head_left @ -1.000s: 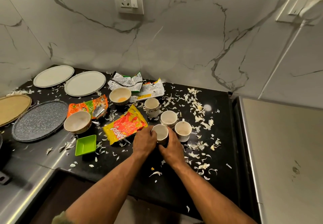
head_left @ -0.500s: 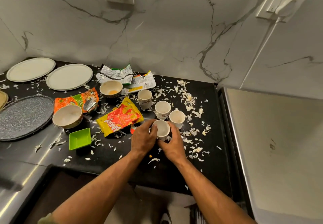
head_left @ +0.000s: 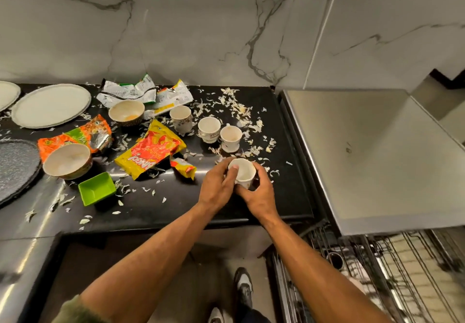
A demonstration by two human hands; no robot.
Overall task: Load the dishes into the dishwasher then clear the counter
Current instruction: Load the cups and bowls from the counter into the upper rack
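A white cup (head_left: 243,171) is held above the black counter (head_left: 284,191) between both hands. My left hand (head_left: 217,188) grips its left side with the thumb on the rim. My right hand (head_left: 259,193) wraps round its right side and base. Three more white cups (head_left: 180,118) (head_left: 209,128) (head_left: 230,137) stand behind it. Two bowls (head_left: 126,113) (head_left: 67,160) and a green square dish (head_left: 96,191) sit further left, with pale plates (head_left: 51,105) and a dark speckled plate (head_left: 15,166) at the left edge. The dishwasher rack (head_left: 377,272) is pulled out at lower right.
Snack wrappers lie about: a yellow-red one (head_left: 148,152), an orange one (head_left: 75,137), silver ones (head_left: 141,93). White peel scraps (head_left: 239,111) litter the counter. A steel dishwasher top (head_left: 364,151) fills the right. A sink edge (head_left: 27,249) is lower left. My shoes (head_left: 242,287) show below.
Both hands have lifted the cup off the counter and drawn it right and toward me, tilting it. The view has swung right and down, showing the dishwasher rack.
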